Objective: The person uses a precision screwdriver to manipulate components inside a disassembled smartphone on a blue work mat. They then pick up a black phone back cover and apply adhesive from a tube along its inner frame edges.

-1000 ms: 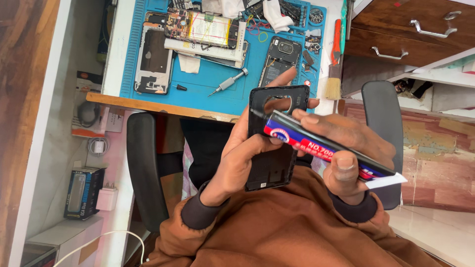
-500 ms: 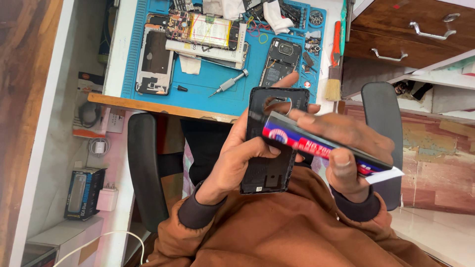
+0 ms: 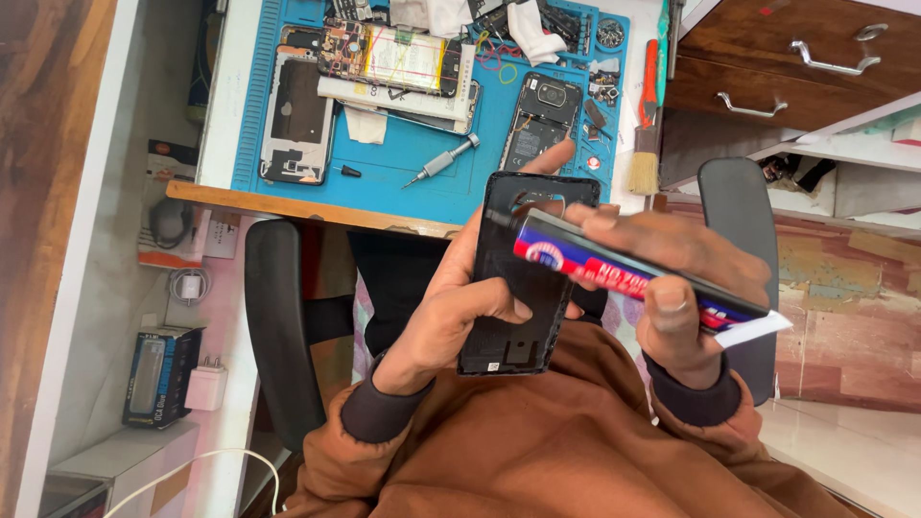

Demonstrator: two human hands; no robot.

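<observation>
A blue work mat (image 3: 403, 182) covers the desk (image 3: 288, 203) at the top of the view, and many phone parts lie on it. Below it, a brown sleeve (image 3: 537, 451) fills the lower part of the picture, with black chair armrests (image 3: 278, 326) on both sides. On the mat there is an opened phone body (image 3: 299, 115) at the left, a phone with its battery showing (image 3: 398, 58) beside it, and a dark phone frame (image 3: 537, 120) further right. A small screwdriver (image 3: 443, 159) lies between them, and a brush (image 3: 645, 158) rests at the mat's right edge.

The left hand (image 3: 460, 307) holds a black phone back cover (image 3: 526, 273) over the lap, its fingers closed around the cover's edge. The right hand (image 3: 672, 278) grips a blue and red glue tube (image 3: 624, 273), the fingers clamped on it, and the tube lies across the cover, touching it.
</observation>
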